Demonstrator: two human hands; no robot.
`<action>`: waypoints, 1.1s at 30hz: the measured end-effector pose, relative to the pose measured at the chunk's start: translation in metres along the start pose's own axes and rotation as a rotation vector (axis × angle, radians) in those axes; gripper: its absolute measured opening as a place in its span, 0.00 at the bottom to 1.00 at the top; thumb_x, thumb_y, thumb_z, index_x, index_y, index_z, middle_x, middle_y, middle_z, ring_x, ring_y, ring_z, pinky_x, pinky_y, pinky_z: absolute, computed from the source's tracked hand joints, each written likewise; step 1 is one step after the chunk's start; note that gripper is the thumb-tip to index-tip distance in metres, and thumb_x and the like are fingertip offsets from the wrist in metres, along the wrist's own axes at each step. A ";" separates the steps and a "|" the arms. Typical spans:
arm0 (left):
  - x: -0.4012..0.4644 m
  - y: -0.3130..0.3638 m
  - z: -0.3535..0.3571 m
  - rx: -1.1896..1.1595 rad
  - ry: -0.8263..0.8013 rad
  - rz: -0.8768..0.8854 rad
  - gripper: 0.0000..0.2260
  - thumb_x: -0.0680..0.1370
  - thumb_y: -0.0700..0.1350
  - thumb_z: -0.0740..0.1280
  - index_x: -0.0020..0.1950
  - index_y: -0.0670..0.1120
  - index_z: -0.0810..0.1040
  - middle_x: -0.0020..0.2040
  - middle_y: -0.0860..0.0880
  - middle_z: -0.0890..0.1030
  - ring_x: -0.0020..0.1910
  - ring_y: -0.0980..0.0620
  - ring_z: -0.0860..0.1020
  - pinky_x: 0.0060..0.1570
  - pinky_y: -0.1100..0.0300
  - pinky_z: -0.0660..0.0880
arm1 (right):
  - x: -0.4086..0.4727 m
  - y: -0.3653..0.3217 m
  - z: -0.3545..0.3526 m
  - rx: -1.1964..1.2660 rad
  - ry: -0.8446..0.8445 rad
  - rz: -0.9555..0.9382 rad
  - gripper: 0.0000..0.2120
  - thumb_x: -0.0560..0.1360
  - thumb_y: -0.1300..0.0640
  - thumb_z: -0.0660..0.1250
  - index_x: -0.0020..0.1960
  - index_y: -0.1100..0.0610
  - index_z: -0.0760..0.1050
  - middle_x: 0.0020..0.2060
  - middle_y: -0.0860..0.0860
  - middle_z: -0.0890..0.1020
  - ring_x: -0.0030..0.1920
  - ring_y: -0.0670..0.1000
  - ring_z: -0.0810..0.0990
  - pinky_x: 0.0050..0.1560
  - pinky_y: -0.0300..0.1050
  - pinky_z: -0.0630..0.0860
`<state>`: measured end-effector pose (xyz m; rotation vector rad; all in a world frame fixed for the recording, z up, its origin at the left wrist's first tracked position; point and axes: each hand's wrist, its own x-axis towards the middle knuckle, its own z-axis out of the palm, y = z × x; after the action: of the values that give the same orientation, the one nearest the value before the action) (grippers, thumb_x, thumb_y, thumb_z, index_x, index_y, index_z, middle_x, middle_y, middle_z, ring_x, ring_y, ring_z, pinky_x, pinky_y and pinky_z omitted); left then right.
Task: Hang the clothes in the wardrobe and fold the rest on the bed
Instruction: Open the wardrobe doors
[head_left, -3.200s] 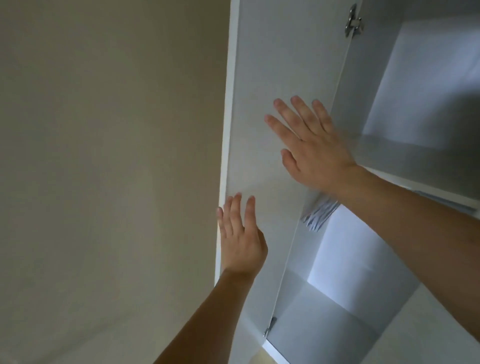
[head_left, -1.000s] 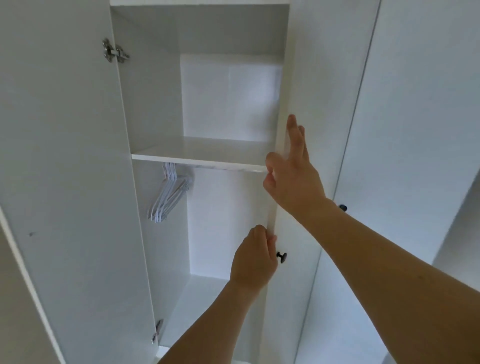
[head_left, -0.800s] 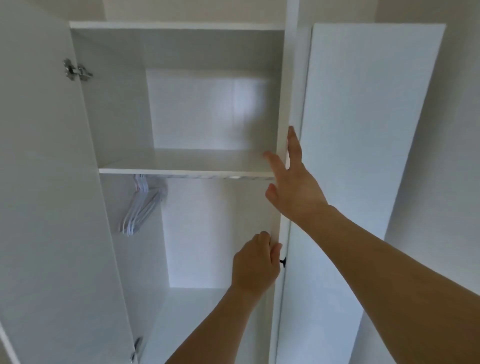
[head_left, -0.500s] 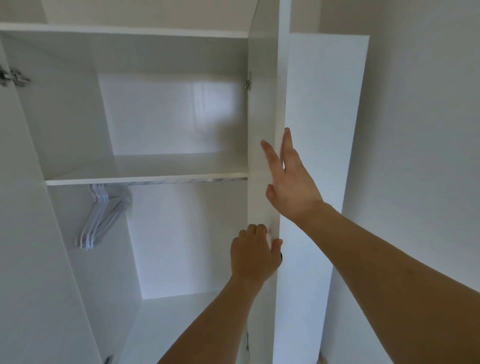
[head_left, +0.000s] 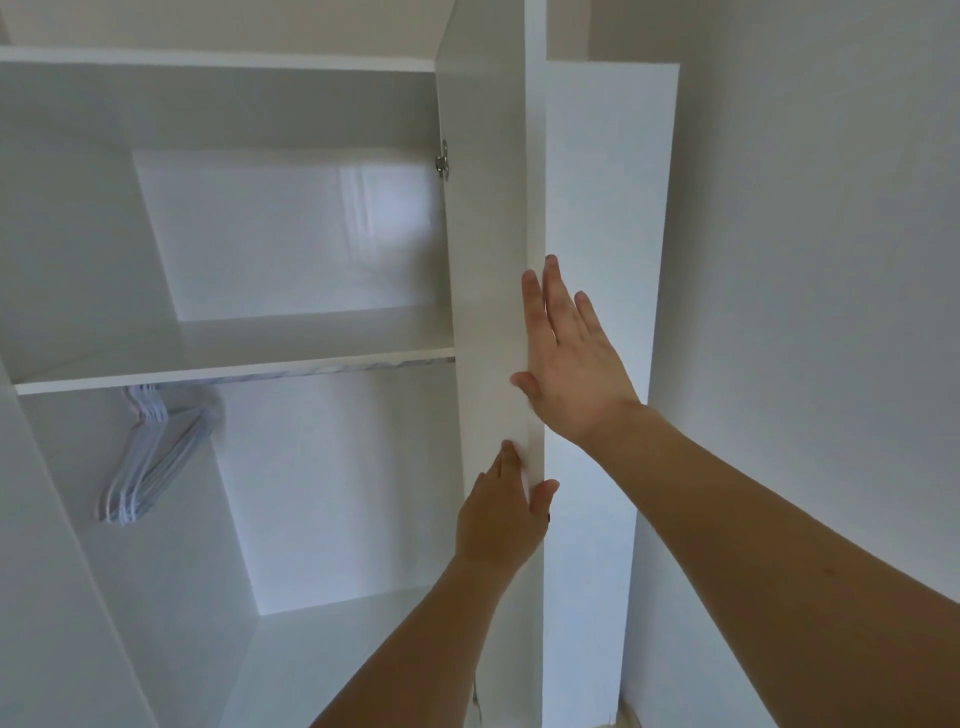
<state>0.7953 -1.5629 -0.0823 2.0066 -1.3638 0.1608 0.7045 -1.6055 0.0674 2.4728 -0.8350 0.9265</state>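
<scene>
White wardrobe (head_left: 291, 234) stands open, hangers (head_left: 150, 457) at 9 o'clock; door (head_left: 535, 208) edge is gripped by left hand (head_left: 501, 514), right hand (head_left: 569, 358) pressed flat, fingers straight.

Soft, even daylight in a dim, bluish-white scene. A glossy reflection shines on the wardrobe's back panel (head_left: 291, 234). Straight edges bow outward toward the frame's borders. Focus is fairly sharp.
</scene>
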 end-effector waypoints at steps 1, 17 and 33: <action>0.001 0.000 0.001 -0.006 -0.008 0.003 0.31 0.79 0.63 0.55 0.77 0.47 0.56 0.73 0.51 0.69 0.67 0.48 0.72 0.64 0.53 0.73 | 0.001 0.001 0.002 -0.010 -0.007 0.002 0.44 0.78 0.46 0.60 0.75 0.59 0.29 0.74 0.57 0.31 0.76 0.55 0.36 0.70 0.45 0.32; -0.001 -0.009 -0.013 -0.082 -0.143 -0.017 0.34 0.79 0.64 0.55 0.79 0.50 0.52 0.77 0.53 0.60 0.76 0.47 0.60 0.73 0.50 0.59 | -0.007 -0.012 0.002 -0.102 0.025 0.007 0.39 0.81 0.48 0.55 0.73 0.60 0.28 0.74 0.58 0.32 0.75 0.56 0.32 0.74 0.51 0.33; -0.015 -0.154 -0.070 0.365 0.010 0.198 0.28 0.83 0.57 0.50 0.77 0.40 0.58 0.76 0.43 0.63 0.75 0.46 0.61 0.75 0.55 0.54 | -0.027 -0.073 0.060 0.045 0.152 -0.116 0.29 0.79 0.56 0.61 0.76 0.63 0.55 0.76 0.59 0.56 0.76 0.57 0.52 0.76 0.53 0.47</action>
<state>0.9399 -1.4777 -0.1093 2.1514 -1.6185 0.5430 0.7635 -1.5708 -0.0036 2.4231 -0.6208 1.0852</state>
